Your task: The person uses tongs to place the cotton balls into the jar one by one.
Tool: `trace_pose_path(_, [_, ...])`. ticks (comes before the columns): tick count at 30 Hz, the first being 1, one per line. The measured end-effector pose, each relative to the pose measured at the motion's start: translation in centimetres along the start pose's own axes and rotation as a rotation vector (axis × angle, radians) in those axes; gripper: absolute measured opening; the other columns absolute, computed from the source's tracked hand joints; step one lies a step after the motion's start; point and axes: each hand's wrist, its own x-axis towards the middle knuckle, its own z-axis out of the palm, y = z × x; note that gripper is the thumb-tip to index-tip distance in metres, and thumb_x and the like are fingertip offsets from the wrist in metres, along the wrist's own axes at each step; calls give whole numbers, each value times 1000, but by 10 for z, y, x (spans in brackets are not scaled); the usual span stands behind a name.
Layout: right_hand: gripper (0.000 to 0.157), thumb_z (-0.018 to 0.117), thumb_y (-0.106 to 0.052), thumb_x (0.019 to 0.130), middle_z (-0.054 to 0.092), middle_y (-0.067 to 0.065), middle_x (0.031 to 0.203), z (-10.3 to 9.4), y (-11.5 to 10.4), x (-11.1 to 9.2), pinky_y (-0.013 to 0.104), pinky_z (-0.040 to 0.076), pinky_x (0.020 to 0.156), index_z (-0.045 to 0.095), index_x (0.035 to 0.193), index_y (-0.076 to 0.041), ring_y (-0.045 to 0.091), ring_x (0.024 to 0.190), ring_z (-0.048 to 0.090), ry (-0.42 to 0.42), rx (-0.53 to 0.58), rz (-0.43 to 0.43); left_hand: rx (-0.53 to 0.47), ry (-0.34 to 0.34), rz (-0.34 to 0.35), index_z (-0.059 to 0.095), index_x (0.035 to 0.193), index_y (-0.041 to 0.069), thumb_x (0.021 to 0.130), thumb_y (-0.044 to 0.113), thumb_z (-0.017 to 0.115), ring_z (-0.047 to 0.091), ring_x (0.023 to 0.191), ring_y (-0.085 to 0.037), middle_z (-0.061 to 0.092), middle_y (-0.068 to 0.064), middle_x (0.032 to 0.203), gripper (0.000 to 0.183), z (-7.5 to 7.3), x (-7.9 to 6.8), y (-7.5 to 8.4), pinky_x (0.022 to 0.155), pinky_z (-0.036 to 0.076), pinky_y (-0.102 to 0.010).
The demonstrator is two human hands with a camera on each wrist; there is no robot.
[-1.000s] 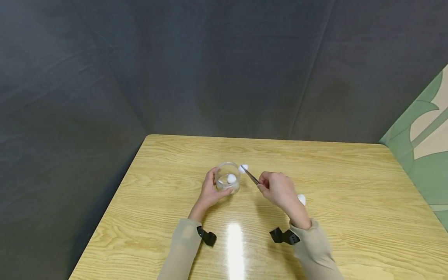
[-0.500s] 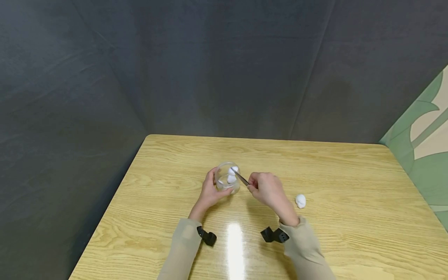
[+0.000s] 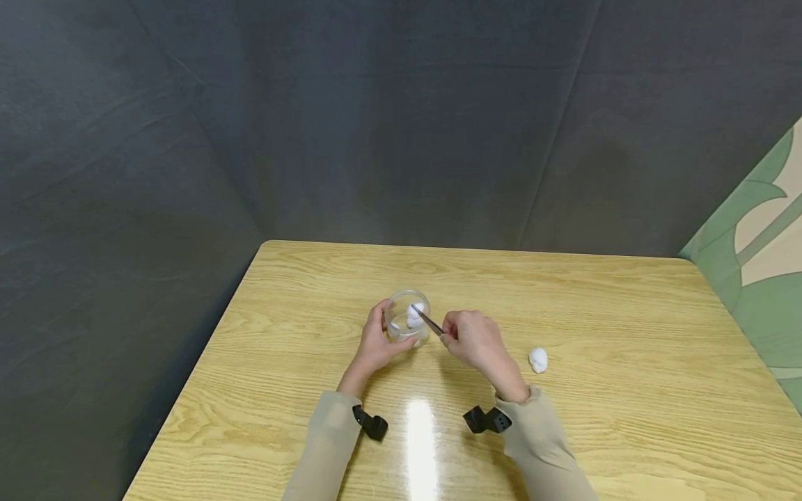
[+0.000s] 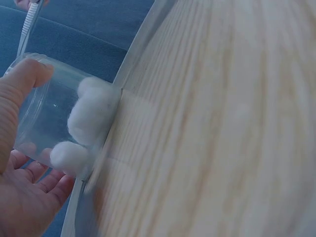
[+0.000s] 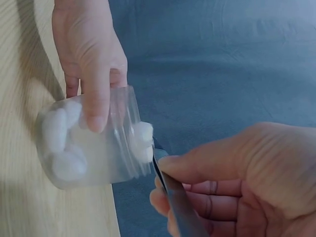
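Left hand (image 3: 377, 346) curls its thumb and fingers round a clear jar (image 5: 106, 165), which stands on the wooden table (image 3: 301, 292). Cotton balls (image 4: 91, 118) lie at its bottom, lower than the thumb. At the jar's mouth, just beyond those fingers, a raised ball (image 5: 141, 138) sits at the tips of metal tweezers (image 5: 180, 205), pinched by the right hand (image 3: 476, 341). Right of that hand's fingers, well apart, a loose ball (image 3: 537, 360) rests on the table.
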Motion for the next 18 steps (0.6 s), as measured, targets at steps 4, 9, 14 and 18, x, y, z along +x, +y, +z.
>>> trace_pose_path(4, [16,72,-9,78,51,-4,57,2,1,0,26,33,47,59,68,-11,12,51,43,-17,-3,18,3,1,13,32,138,1,72,12,80,45,114,-33,41,-18,134,83,0,0,-2,92,42,-46])
trace_pose_path(9, [16,72,-10,79,51,-4,57,3,2,0,26,34,47,60,68,-10,12,51,43,-29,1,37,17,0,7,31,139,1,72,11,79,45,115,-32,41,-18,135,83,0,0,-1,92,42,-45])
trace_pose_path(14, [15,71,-10,79,52,-4,57,3,2,-1,26,35,47,60,69,-10,12,51,44,-30,6,42,10,-1,1,31,139,1,72,11,79,45,116,-32,41,-17,136,83,0,0,-1,93,42,-46])
trace_pose_path(18, [14,70,-9,79,52,-4,58,0,2,-2,26,35,47,60,70,-9,12,50,44,-24,17,47,10,-2,5,31,139,1,72,12,79,45,117,-33,41,-16,136,83,0,0,0,93,42,-46])
